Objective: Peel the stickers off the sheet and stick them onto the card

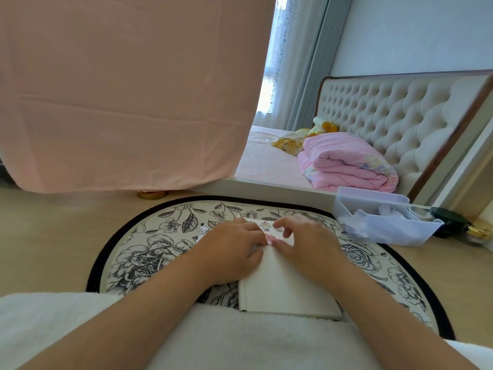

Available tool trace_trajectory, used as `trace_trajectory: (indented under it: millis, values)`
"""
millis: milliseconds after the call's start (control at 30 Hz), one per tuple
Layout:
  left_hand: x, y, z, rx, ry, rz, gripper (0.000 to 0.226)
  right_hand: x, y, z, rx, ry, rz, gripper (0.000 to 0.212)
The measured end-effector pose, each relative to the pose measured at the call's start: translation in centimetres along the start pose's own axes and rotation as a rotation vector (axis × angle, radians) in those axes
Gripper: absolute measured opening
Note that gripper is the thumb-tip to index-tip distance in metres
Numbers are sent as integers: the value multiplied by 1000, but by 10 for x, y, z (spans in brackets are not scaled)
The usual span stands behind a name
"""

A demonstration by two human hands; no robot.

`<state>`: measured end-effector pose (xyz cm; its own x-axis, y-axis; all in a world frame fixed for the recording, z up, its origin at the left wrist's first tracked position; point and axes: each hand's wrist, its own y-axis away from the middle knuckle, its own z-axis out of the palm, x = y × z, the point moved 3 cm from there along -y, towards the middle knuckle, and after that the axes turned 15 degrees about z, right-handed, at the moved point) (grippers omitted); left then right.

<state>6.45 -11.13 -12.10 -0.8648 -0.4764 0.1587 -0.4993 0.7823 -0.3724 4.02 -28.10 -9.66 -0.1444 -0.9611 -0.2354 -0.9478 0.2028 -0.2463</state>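
A pink sticker [270,238] sits at the far end of the white card [282,287], which lies on the flowered mat [149,252] on the floor. The right hand [306,244] pinches at it with thumb and forefinger; the left hand [234,247] lies flat, probably to steady the card. The sticker sheet [262,225] is mostly hidden behind both hands, so whether the sticker is lifted or pressed down is unclear.

A round fabric mat [149,252] shows grey-black flowers on cream inside a black border. A plain white rectangular card [282,287] lies on it. The folded quilt [344,166] is pink; the hanging cloth [120,89] pale peach.
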Motion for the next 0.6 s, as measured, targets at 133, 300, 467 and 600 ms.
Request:
trace_trajectory:
  millis: [133,300,467,600]
  values:
    - [2,1,3,-79,-85,21,45,3,16,4,-27,121,-149,32]
    - [3,1,5,-120,-70,-4,39,3,20,10,-169,254,-134,50]
    - [5,1,7,-137,-60,3,40,-5,16,10,-234,282,-110,56]
    - [5,2,6,-144,-60,-2,42,-4,16,13,-230,277,-89,58]
